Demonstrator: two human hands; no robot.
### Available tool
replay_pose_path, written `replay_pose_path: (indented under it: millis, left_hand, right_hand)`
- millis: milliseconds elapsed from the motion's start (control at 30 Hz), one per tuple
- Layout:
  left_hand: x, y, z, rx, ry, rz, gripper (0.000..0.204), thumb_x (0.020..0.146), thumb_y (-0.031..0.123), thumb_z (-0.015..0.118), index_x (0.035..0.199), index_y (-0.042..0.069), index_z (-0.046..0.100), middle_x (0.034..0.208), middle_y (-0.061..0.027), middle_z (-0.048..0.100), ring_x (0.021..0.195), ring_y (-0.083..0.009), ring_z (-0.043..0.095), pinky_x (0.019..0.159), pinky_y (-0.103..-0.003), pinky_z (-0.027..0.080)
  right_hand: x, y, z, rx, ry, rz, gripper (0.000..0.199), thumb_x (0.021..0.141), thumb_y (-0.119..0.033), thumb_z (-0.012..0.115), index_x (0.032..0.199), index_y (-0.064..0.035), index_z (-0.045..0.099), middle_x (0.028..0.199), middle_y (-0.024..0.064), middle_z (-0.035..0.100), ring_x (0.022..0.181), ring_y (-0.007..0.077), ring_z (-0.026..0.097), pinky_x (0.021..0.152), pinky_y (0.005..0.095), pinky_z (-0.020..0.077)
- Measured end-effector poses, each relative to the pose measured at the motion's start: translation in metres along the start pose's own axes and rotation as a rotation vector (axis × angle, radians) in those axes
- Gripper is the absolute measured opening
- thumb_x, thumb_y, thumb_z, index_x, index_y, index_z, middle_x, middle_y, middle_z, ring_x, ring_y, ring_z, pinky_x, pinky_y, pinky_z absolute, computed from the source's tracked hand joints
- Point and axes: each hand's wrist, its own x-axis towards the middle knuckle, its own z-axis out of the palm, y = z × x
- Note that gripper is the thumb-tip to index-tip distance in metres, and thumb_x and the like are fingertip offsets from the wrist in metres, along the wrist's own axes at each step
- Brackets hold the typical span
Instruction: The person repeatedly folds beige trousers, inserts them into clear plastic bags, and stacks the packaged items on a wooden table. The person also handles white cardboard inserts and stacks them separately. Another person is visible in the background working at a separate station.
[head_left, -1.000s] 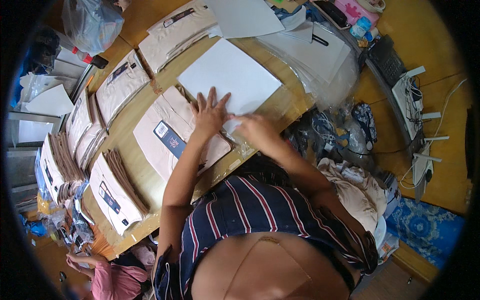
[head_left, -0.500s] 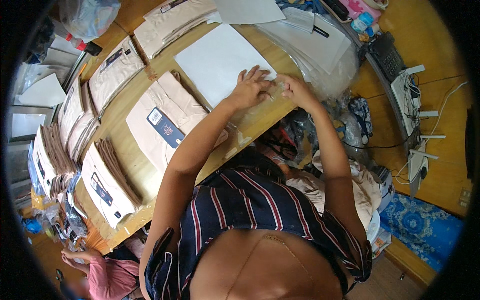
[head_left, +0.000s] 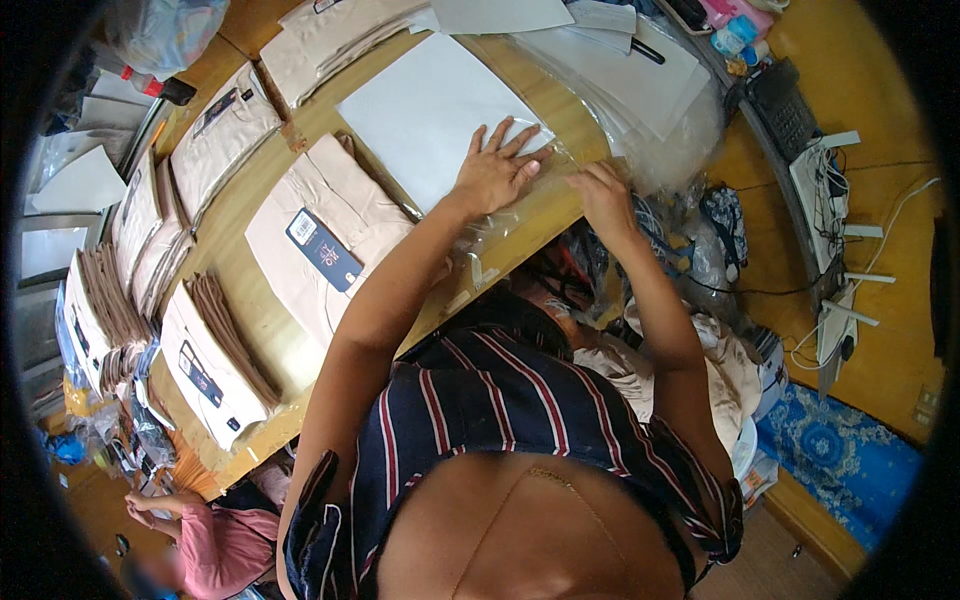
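Note:
A white sheet [head_left: 430, 115] lies on the wooden table, with clear plastic film [head_left: 492, 232] showing along its near and right edges, like a plastic bag around it. My left hand [head_left: 497, 172] rests on the sheet's near right corner, fingers spread and holding nothing. Just right of it, at the table's edge, my right hand [head_left: 605, 203] has its fingers pinched together beside the film; what they hold is too small to make out. Left of my left forearm lies a folded beige pair of trousers [head_left: 385, 215] with a dark blue tag [head_left: 325, 250].
Stacks of folded beige garments [head_left: 215, 375] line the table's left and far sides. More white sheets and clear plastic bags [head_left: 655, 100] lie at the far right. Beyond them are a black telephone [head_left: 780, 105] and cables. A person in pink [head_left: 230, 550] sits at lower left.
My right hand has moved a little right and down, away from my left hand. The left hand has flattened and spread onto the sheet. The whole view has shifted slightly.

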Motion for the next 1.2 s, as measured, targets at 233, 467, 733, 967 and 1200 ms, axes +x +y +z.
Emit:
replay_pose_path:
  millis: [233,467,733,967,1200]
  left_hand:
    - [-0.002,-0.010,-0.002,-0.163,-0.014,0.039,0.041,0.085,0.044,0.026,0.120,0.028,0.041,0.135,0.0001,0.022,0.126,-0.0251,0.012,0.099,-0.049,0.009]
    - [-0.039,-0.021,-0.026,0.201,0.001,-0.097,0.042,0.084,0.044,0.032,0.123,0.032,0.035,0.135,0.0003,0.020,0.126,-0.0281,0.011,0.094,-0.059,0.009]
    - [-0.041,-0.024,-0.014,0.238,-0.002,-0.120,0.043,0.085,0.047,0.022,0.127,0.037,0.024,0.138,0.0045,0.012,0.126,-0.0275,0.008,0.094,-0.060,0.008]
    - [-0.038,-0.007,-0.005,0.228,0.009,-0.129,0.045,0.085,0.048,0.022,0.128,0.035,0.023,0.138,0.0030,0.010,0.126,-0.0287,0.006,0.093,-0.061,0.007]
    - [-0.033,0.007,0.000,0.232,0.049,-0.119,0.045,0.084,0.048,0.024,0.128,0.034,0.024,0.137,0.0010,0.012,0.126,-0.0301,0.008,0.092,-0.062,0.008]
  right_hand:
    - [-0.027,-0.039,-0.030,-0.286,-0.138,-0.111,0.017,0.065,-0.004,0.053,0.082,-0.0037,0.055,0.089,0.0067,0.052,0.090,0.0239,0.048,0.082,0.0370,0.0339]
    - [0.008,-0.065,-0.005,-0.260,-0.236,-0.123,0.042,0.065,-0.017,0.061,0.103,-0.0077,0.046,0.084,0.0061,0.052,0.088,0.0208,0.048,0.089,0.0442,0.0235]
    - [0.005,-0.067,0.020,-0.299,-0.088,-0.281,0.010,0.067,-0.009,0.051,0.074,-0.0090,0.057,0.080,0.0007,0.053,0.083,0.0147,0.050,0.084,0.0422,0.0270]
    - [-0.039,-0.069,-0.009,-0.248,-0.089,-0.105,0.019,0.067,-0.017,0.062,0.084,-0.0092,0.057,0.090,0.0048,0.052,0.084,0.0176,0.050,0.081,0.0410,0.0273]
    - [-0.023,-0.096,0.014,-0.319,-0.163,-0.156,0.014,0.064,-0.013,0.061,0.078,-0.0100,0.058,0.086,0.0002,0.051,0.093,0.0170,0.044,0.083,0.0442,0.0240]
